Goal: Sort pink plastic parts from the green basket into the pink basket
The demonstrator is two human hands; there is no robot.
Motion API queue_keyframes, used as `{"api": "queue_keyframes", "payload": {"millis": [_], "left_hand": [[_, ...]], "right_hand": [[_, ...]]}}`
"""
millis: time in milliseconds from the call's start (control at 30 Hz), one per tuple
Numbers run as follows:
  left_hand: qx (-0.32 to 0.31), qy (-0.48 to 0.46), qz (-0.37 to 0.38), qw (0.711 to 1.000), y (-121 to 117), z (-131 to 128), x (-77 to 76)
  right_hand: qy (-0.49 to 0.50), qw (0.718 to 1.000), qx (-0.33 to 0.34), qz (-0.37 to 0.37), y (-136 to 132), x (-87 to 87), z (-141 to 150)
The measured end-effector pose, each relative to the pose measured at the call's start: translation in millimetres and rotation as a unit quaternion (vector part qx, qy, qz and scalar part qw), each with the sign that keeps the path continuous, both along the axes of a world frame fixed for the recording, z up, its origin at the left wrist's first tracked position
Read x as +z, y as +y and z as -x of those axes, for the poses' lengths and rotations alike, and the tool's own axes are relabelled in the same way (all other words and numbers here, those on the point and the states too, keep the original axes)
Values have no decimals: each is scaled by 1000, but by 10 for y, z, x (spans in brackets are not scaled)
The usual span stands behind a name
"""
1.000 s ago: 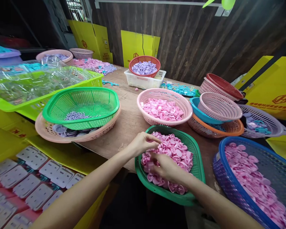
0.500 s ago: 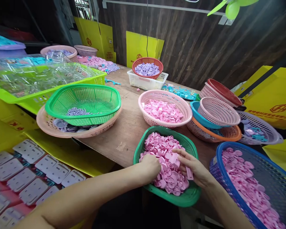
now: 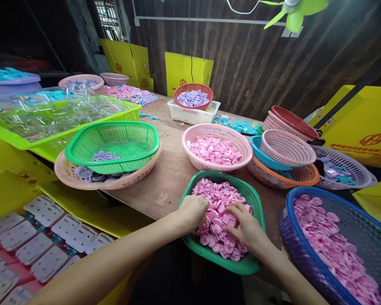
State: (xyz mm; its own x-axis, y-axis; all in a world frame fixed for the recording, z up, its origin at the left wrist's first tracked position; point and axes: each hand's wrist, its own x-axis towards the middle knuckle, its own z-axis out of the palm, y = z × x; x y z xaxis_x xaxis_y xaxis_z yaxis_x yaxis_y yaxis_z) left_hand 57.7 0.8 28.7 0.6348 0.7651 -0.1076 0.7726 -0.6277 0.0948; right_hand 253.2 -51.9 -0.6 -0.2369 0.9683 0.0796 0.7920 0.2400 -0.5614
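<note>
A dark green basket (image 3: 222,263) in front of me holds a heap of small pink plastic parts (image 3: 214,228), many of them round. My left hand (image 3: 195,211) is closed over the basket's left side, knuckles up; whatever its fingers hold is hidden. On the right of the heap, my right hand (image 3: 248,231) curls with thumb and fingers around a flat, squarish pink plastic piece (image 3: 229,219). Just behind is a light pink basket (image 3: 190,157) of flat pink pieces (image 3: 214,150).
A blue basket (image 3: 284,222) with more pink parts stands at right. Stacked baskets (image 3: 287,146) sit behind it. At left, a bright green basket (image 3: 139,161) rests on a peach one (image 3: 62,173). Below lies a box of pale grey parts (image 3: 49,262). A green fan (image 3: 295,19) hangs above.
The view has tilted up a little. My right hand has turned and come down onto the heap; the pink strip that hung below its fingers no longer shows. My left hand stays closed, slightly farther left.
</note>
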Motion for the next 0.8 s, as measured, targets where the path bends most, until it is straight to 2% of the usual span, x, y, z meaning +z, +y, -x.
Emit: {"api": "queue_keyframes", "payload": {"millis": [133,233,333,400,500,600,733,800], "left_hand": [[-33,6,17,999,-41,5,-74],[-65,31,26,997,-51,10,-146],[-78,32,24,996,-19,37,-130],[-52,12,19,998,14,59,-83],[22,-61,12,998,54,71,-25],[74,-148,34,986,61,37,-31],[91,-263,108,954,52,-26,-78],[103,-319,181,925,66,-24,-84]], "right_hand": [[-60,998,-10,-25,-23,-46,35],[-26,998,-16,-58,-4,-39,13],[34,997,-10,-73,-1,23,-14],[73,996,12,-58,-14,70,-8],[108,993,39,-12,-35,100,56],[109,994,17,15,-22,71,159],[129,991,3,22,48,10,240],[147,989,1,16,84,6,230]]}}
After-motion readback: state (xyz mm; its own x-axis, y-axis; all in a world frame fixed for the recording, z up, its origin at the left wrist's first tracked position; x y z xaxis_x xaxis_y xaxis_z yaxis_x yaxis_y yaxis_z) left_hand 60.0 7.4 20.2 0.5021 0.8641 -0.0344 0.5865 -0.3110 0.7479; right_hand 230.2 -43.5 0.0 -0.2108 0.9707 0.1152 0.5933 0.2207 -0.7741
